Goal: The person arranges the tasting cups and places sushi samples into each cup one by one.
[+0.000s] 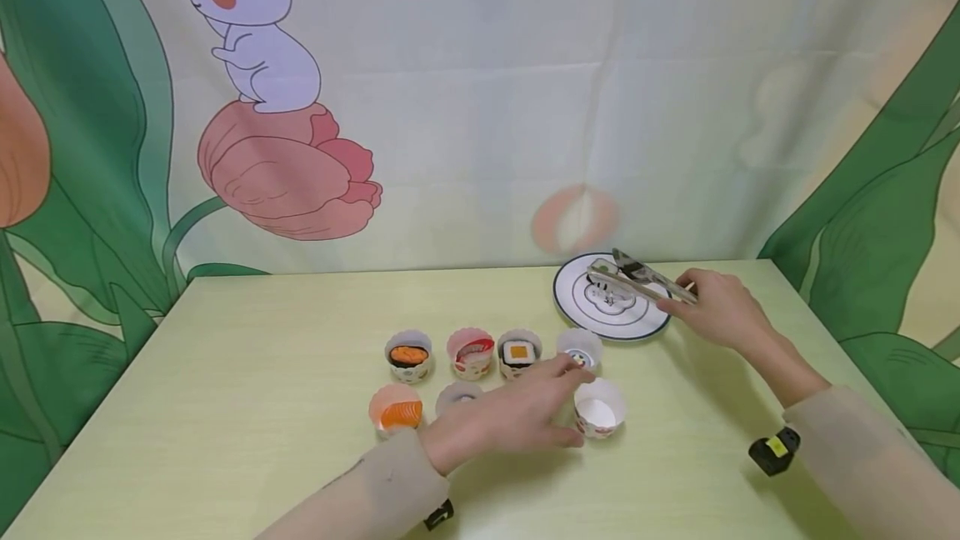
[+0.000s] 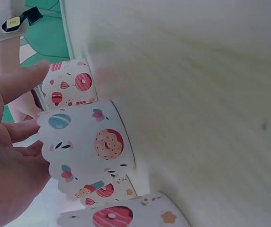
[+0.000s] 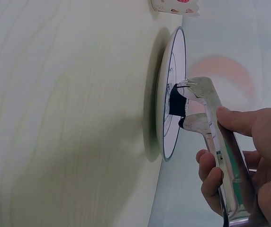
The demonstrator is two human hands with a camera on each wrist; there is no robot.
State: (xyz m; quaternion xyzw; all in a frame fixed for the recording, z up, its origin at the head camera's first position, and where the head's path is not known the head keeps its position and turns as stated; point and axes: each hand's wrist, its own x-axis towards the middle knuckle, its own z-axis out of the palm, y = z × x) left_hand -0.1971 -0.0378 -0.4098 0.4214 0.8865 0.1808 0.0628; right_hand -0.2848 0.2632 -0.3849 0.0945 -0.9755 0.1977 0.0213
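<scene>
My right hand [image 1: 720, 307] holds a pair of metal tongs [image 3: 228, 156] between thumb and fingers. The tong tips stand around a small black-wrapped sushi piece [image 3: 177, 101] at the face of the white plate [image 1: 645, 325]; whether the tips press it, I cannot tell. My left hand [image 1: 517, 407] reaches over the paper cups, fingers extended and holding nothing. Its fingertips are near a cup with a patterned bottom [image 1: 579, 347], and its thumb is near a white-lined paper cup [image 1: 600, 408]. The left wrist view shows the hand beside scalloped cups printed with doughnuts [image 2: 85, 146].
Other cups hold orange-topped sushi [image 1: 408, 355], red-topped sushi [image 1: 474, 350], a yellow-centred piece [image 1: 519, 352] and salmon sushi [image 1: 401, 413]. My left hand partly hides another cup [image 1: 456, 395]. A printed curtain [image 1: 465, 107] hangs behind the pale wooden table [image 1: 247, 373].
</scene>
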